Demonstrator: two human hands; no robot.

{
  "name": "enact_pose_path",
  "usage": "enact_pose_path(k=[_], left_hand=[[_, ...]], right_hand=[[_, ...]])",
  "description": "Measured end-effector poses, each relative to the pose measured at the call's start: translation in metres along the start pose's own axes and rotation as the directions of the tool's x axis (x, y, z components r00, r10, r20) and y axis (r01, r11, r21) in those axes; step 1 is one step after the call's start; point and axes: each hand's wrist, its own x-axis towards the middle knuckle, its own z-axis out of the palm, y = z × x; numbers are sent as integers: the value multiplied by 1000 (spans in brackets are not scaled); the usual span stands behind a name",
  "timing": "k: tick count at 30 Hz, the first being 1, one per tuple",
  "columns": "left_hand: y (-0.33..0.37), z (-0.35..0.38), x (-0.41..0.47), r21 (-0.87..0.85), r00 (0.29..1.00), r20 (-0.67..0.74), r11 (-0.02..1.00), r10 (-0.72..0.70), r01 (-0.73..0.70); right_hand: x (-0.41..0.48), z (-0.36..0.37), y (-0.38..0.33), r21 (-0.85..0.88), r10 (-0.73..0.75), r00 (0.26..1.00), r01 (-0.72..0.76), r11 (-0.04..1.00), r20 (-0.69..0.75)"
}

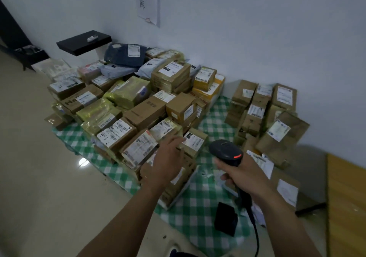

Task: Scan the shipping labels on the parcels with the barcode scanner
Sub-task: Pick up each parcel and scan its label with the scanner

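Observation:
A big heap of cardboard parcels [142, 114] with white shipping labels lies on a green checked cloth [198, 207] on the floor. My right hand [243, 175] grips the handle of a black barcode scanner [225, 151], whose head points toward the heap and shows a red light. My left hand [168, 161] reaches out over the near parcels, its fingertips touching a small box with a white label [195, 141]. Its fingers are nearly straight and hold nothing.
A second group of brown parcels [265, 116] leans against the white wall at the right. A black scanner stand [225, 218] sits on the cloth near me, with the scanner's cable beside it. A black shelf [83, 42] juts from the wall at the back left. A wooden board [346, 203] lies at far right.

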Motion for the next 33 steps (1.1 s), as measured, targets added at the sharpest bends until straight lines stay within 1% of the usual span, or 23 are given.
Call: enact_pose_path(k=[3,5,8,10,12,15,19,22,24,28,31,33], left_hand=[[58,40,8,-147,988,153,989,25,-3],[99,67,13,-184,965,262,982,18,31],[158,102,24,-230,943,332,971,25,56],[188,124,35,-220,931,361,975,47,37],[206,146,49,-250,923,384,965,25,78],[216,175,63,-231,904,421,956,-71,182],[209,205,71,-165,888,434,955,-153,245],[205,212,72,-181,886,423,940,-190,288],[204,212,73,-234,884,421,918,-202,320],[205,195,69,-333,884,446,891,-141,310],[204,176,57,-445,888,459,854,-42,270],[199,162,50,-485,917,400,850,7,205]], right_hand=[[-14,-41,15,61,31,997,-27,998,-74],[-26,-70,26,84,50,990,-39,996,-131],[-42,-117,47,109,84,970,-60,992,-229],[-50,-144,59,136,103,959,-69,988,-265],[-56,-167,69,157,103,950,-59,986,-293],[-59,-192,80,163,93,944,-43,986,-315],[-56,-212,92,161,84,944,-33,986,-320],[-52,-219,97,177,78,947,-23,984,-313],[-48,-221,99,185,89,948,-33,982,-305],[-44,-221,98,185,67,952,-11,983,-300],[-41,-216,94,147,6,925,54,988,-379],[-36,-212,93,102,-36,896,90,991,-442]])
